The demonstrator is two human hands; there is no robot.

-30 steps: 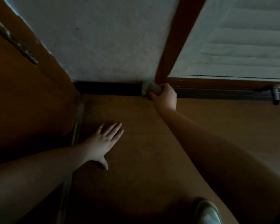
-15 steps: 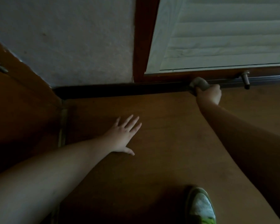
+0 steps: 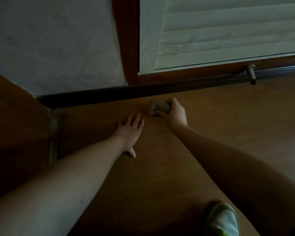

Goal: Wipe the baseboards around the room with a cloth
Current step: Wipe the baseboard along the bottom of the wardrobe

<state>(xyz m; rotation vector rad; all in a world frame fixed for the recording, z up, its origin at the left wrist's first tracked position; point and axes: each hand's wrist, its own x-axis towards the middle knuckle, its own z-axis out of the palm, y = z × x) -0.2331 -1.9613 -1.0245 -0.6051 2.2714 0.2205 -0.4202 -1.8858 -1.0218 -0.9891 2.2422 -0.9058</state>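
Grey and bunched into a wad, the cloth (image 3: 159, 107) sits in the right hand (image 3: 174, 112), whose fingers (image 3: 173, 101) are curled round it with the thumb pinching from the near side. It is over the wooden floor (image 3: 228, 125), near the dark baseboard (image 3: 92, 97) but apart from it; whether it touches the floor cannot be told. That baseboard runs along the foot of the white textured wall (image 3: 54, 43) and meets a brown door frame (image 3: 126, 40) to the right. The left hand (image 3: 129, 132) lies flat on the floor just beside the right one, palm down, fingers straight and slightly spread, thumb out toward the near side. Beyond the frame stands a pale louvred door (image 3: 228, 28), and a metal doorstop (image 3: 250, 74) juts out below it. A white and green shoe (image 3: 223, 220) shows at the bottom edge. Brown wood panelling (image 3: 15, 133) fills the left side.
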